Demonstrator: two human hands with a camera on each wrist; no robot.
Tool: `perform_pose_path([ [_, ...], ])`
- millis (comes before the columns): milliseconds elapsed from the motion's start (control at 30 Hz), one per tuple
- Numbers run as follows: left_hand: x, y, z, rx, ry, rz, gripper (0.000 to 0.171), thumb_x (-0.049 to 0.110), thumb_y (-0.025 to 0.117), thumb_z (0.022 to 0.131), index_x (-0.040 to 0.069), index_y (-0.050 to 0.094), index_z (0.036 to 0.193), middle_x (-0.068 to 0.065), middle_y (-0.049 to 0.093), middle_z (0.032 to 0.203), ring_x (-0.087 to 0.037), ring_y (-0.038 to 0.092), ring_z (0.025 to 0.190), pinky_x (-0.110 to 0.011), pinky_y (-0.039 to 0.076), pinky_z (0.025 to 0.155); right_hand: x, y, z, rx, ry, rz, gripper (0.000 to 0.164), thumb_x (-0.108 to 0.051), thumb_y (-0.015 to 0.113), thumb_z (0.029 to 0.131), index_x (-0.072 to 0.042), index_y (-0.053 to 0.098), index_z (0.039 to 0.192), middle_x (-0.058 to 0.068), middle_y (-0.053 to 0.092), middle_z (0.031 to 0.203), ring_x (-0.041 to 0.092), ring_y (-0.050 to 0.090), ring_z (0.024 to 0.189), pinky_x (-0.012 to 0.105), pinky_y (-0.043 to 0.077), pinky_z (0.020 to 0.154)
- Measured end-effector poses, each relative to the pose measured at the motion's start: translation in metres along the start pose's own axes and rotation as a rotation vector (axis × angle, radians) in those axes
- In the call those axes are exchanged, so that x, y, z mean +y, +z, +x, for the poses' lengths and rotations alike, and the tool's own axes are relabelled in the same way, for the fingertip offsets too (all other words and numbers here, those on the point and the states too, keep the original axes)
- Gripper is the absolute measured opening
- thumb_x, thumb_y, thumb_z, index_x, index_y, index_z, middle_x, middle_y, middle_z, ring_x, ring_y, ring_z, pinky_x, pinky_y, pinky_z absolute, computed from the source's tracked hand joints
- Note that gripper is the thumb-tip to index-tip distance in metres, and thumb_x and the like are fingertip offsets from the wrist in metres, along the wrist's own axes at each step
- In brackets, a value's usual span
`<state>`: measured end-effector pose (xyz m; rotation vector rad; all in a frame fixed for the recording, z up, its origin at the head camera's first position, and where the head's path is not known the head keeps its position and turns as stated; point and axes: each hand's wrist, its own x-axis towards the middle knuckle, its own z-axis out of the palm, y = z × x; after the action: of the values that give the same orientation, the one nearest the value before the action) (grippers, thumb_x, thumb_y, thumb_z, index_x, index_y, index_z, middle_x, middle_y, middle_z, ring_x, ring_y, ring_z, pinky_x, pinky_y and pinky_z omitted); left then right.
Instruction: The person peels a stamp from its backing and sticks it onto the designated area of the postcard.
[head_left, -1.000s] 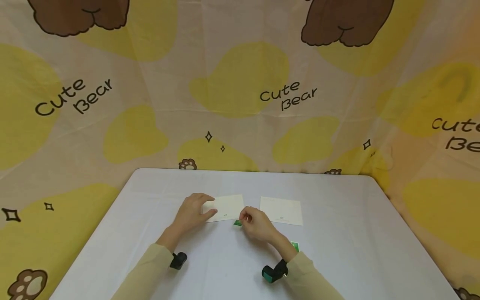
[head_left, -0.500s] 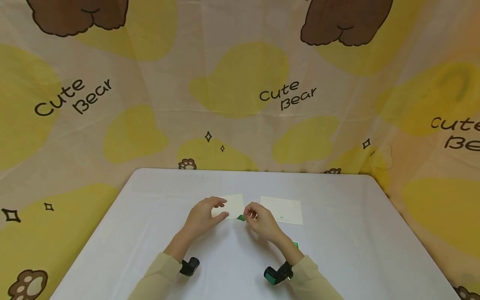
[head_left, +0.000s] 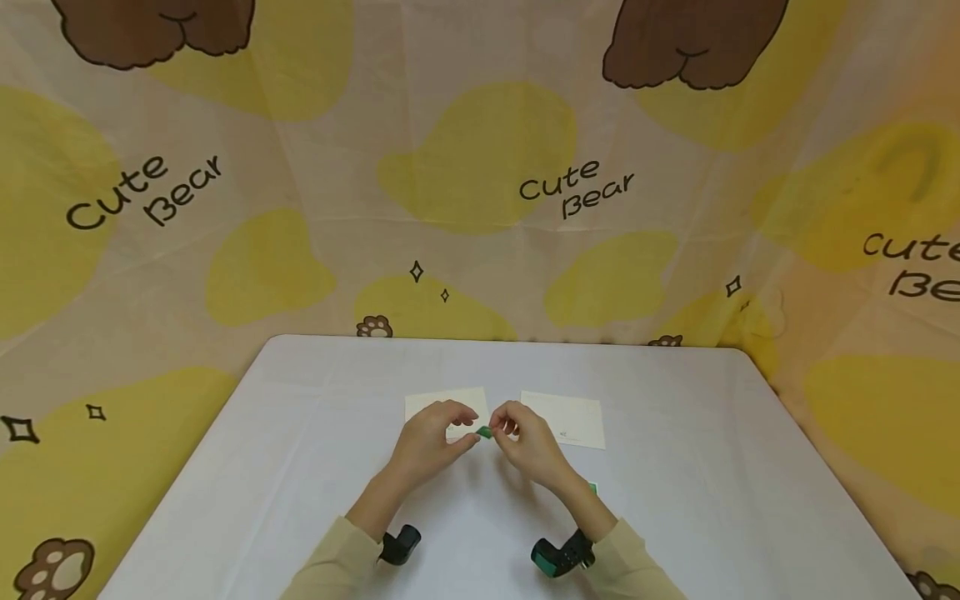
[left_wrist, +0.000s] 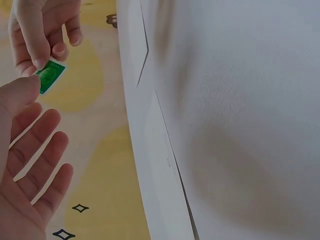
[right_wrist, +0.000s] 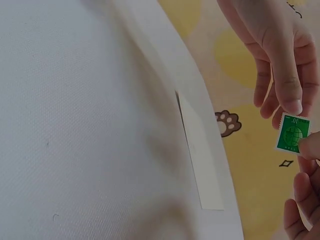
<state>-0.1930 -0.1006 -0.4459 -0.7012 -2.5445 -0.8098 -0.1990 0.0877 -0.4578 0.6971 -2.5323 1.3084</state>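
A small green postage stamp [right_wrist: 290, 135] with a white perforated edge is held up between the two hands, above the table. My right hand [head_left: 527, 442] pinches it by one edge, with the thumb lying on its printed face in the right wrist view. My left hand [head_left: 431, 442] has come up on the other side, its thumb tip right at the stamp's edge. Its fingers [left_wrist: 42, 155] are spread and loosely bent, with a gap between thumb and forefinger in the head view. Behind the hands, a cream card [head_left: 435, 398] lies partly covered by the left hand.
A second cream card [head_left: 570, 417] lies to the right on the white table [head_left: 315, 417]. Another green piece [head_left: 593, 487] shows beside the right forearm, mostly hidden. A patterned yellow cloth [head_left: 480, 167] hangs behind the table.
My left hand has moved right, off the left card and up to the stamp. The right hand has shifted slightly right and lifted the stamp, still pinching it.
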Motion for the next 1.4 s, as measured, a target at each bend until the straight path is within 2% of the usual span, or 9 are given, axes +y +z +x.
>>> perform_pose_path([
  [367, 0.011, 0.007, 0.003, 0.053, -0.010, -0.013, 0.012, 0.013, 0.074, 0.076, 0.018, 0.065, 0.083, 0.009, 0.064, 0.075, -0.006, 0.060, 0.072, -0.020, 0.048, 0.061, -0.004, -0.002, -0.003, 0.020, 0.002, 0.006, 0.015, -0.001, 0.063, 0.082, -0.015, 0.058, 0.084, -0.008, 0.054, 0.080, 0.008, 0.048, 0.074, 0.021, 0.043, 0.063],
  [667, 0.015, 0.014, 0.003, 0.080, -0.041, -0.039, 0.012, 0.010, 0.073, 0.076, 0.018, 0.064, 0.078, 0.010, 0.063, 0.073, -0.005, 0.060, 0.068, -0.018, 0.047, 0.058, -0.002, -0.003, -0.004, 0.056, -0.012, -0.012, 0.019, 0.001, 0.065, 0.080, -0.015, 0.058, 0.086, -0.006, 0.056, 0.080, 0.008, 0.049, 0.072, 0.021, 0.044, 0.061],
  [900, 0.018, 0.016, 0.005, 0.142, -0.053, -0.044, 0.013, 0.008, 0.073, 0.075, 0.017, 0.064, 0.077, 0.008, 0.064, 0.073, -0.004, 0.059, 0.067, -0.017, 0.047, 0.056, -0.002, -0.006, -0.003, 0.111, -0.032, 0.009, 0.018, 0.002, 0.066, 0.079, -0.012, 0.059, 0.086, -0.004, 0.057, 0.080, 0.012, 0.050, 0.070, 0.022, 0.045, 0.060],
  [1000, 0.018, 0.017, 0.005, 0.162, -0.061, -0.040, 0.012, 0.008, 0.073, 0.075, 0.016, 0.064, 0.077, 0.008, 0.064, 0.073, -0.004, 0.060, 0.066, -0.017, 0.046, 0.056, -0.001, -0.006, -0.003, 0.123, 0.004, 0.033, 0.015, 0.000, 0.065, 0.081, -0.013, 0.059, 0.086, -0.006, 0.058, 0.082, 0.009, 0.050, 0.071, 0.023, 0.046, 0.061],
  [1167, 0.018, 0.018, 0.005, 0.187, -0.063, -0.059, 0.008, 0.009, 0.070, 0.078, 0.015, 0.065, 0.078, 0.006, 0.065, 0.074, -0.006, 0.061, 0.068, -0.018, 0.048, 0.058, 0.000, -0.007, -0.005, 0.129, 0.125, 0.066, 0.003, -0.010, 0.062, 0.087, -0.010, 0.060, 0.086, -0.006, 0.059, 0.079, 0.007, 0.050, 0.072, 0.020, 0.044, 0.062],
  [1400, 0.018, 0.021, 0.005, 0.240, -0.065, -0.072, 0.011, 0.007, 0.072, 0.075, 0.016, 0.064, 0.076, 0.006, 0.063, 0.075, -0.008, 0.061, 0.070, -0.020, 0.050, 0.060, 0.000, -0.005, -0.008, 0.063, 0.266, 0.103, 0.016, -0.014, 0.050, 0.094, -0.013, 0.062, 0.085, -0.003, 0.062, 0.078, 0.014, 0.057, 0.077, 0.023, 0.047, 0.067],
])
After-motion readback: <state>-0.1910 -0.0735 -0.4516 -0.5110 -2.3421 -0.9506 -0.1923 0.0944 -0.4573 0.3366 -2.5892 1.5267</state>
